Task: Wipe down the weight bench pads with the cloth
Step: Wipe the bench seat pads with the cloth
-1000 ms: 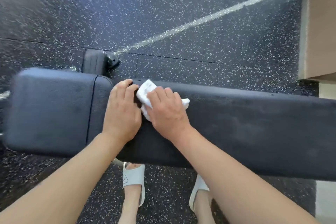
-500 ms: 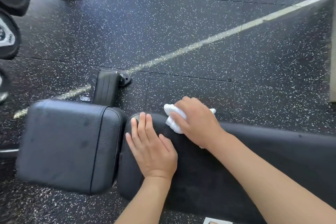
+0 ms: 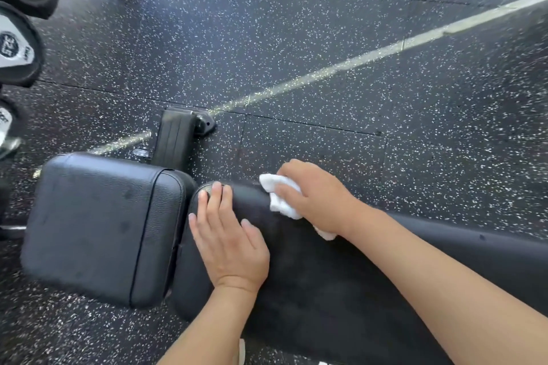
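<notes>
My right hand (image 3: 314,198) has the cloth (image 3: 280,195) in its grip on the long pad's (image 3: 341,275) far edge, frame centre; left hand (image 3: 228,240) lies flat, released. Seat pad (image 3: 100,225), lower left, probably remains.

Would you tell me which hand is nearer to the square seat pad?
Left. The left hand lies flat just beside the seat pad; the right hand, gripping the cloth, is farther along.

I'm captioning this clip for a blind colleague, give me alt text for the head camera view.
A right hand presses a white cloth onto the far edge of a long black bench pad, while the left hand rests flat near its end. A shorter seat pad lies alongside, on speckled rubber floor.
</notes>
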`<state>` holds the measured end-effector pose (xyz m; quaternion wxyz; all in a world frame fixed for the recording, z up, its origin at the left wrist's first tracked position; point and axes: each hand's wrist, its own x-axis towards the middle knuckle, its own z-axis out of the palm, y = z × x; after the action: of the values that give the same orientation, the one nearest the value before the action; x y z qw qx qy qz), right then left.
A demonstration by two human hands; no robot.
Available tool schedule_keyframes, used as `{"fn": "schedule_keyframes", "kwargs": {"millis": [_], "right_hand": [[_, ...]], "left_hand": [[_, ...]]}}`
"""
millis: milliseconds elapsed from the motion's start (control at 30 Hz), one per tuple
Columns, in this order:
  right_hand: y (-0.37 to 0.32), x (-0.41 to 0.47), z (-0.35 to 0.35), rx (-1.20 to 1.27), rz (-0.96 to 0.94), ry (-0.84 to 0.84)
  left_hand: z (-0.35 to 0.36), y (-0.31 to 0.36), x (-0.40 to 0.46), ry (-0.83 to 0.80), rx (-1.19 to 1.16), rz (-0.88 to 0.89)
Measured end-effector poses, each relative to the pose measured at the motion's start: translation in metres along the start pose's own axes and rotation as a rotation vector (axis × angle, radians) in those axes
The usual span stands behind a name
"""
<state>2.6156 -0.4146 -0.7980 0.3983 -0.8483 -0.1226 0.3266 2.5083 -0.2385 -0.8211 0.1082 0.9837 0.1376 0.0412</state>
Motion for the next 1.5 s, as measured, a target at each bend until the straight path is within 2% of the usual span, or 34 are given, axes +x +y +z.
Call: {"fn": "schedule_keyframes", "kwargs": {"millis": [100, 200, 367, 667, 867, 1033, 1167, 1500], "right_hand": [[0.048, -0.048, -0.03, -0.037, 0.137, 0.008], [0.066, -0.077, -0.043, -0.113, 0.161, 0.067], [0.042, -0.061, -0.024, -0.152, 0.179, 0.138], [-0.054, 0.031, 0.032, -0.203, 0.042, 0.093], [-0.042, 0.034, 0.032, -0.173, 0.003, 0.087], [-0.004, -0.005, 0.007, -0.174, 0.019, 0.088], [0.049, -0.061, -0.028, -0.177, 0.068, 0.103], [0.228, -0.242, -0.146, -0.196, 0.196, 0.136]], "left_hand": [[0.0, 0.002, 0.0, 0.007, 0.002, -0.003], [-0.001, 0.002, 0.0, 0.007, -0.006, -0.004], [0.0, -0.001, -0.001, -0.015, -0.008, -0.008], [-0.003, -0.001, 0.0, -0.008, -0.028, -0.017], [-0.01, 0.006, -0.001, -0.061, 0.034, -0.01], [-0.018, 0.022, -0.005, -0.136, 0.143, -0.015], [-0.018, 0.087, -0.04, -0.212, 0.089, 0.144], [0.04, 0.314, -0.133, -0.315, -0.005, 0.365]]}}
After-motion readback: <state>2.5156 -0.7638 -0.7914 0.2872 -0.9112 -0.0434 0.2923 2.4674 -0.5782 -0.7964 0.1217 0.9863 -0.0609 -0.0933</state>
